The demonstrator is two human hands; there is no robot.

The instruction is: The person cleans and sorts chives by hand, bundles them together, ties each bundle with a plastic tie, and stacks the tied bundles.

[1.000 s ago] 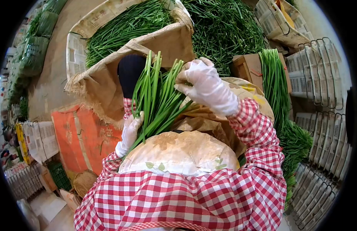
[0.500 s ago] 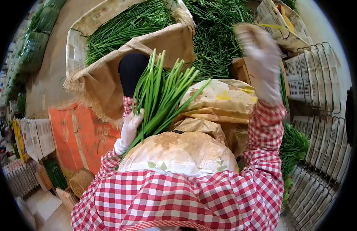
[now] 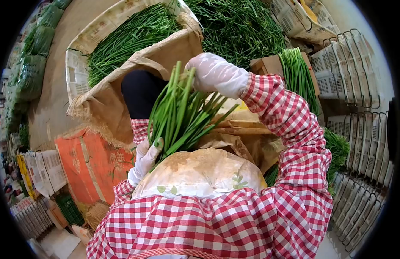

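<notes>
My left hand [image 3: 147,156], in a thin white glove, is wrapped round the lower part of a bunch of garlic chives [image 3: 176,121]. The bunch leans over my lap, its stalk ends spread upward. My right hand [image 3: 219,75], gloved too, is closed at the upper stalk ends; its fingertips are partly hidden and seem to pinch the ends. A stained pale apron [image 3: 200,170] covers my lap below the bunch.
A white crate [image 3: 77,71] lined with brown cloth [image 3: 107,101] holds more chives ahead. Loose greens [image 3: 238,32] are heaped beside it. A neat chive bundle [image 3: 297,69] lies on a wooden box at right. Stacked white crates [image 3: 353,71] stand farther right; an orange sheet [image 3: 94,164] lies left.
My right hand has come from the upper right, where it was blurred, down and left to the stalk ends. The chive bundle on the box is now uncovered. My left hand keeps its grip.
</notes>
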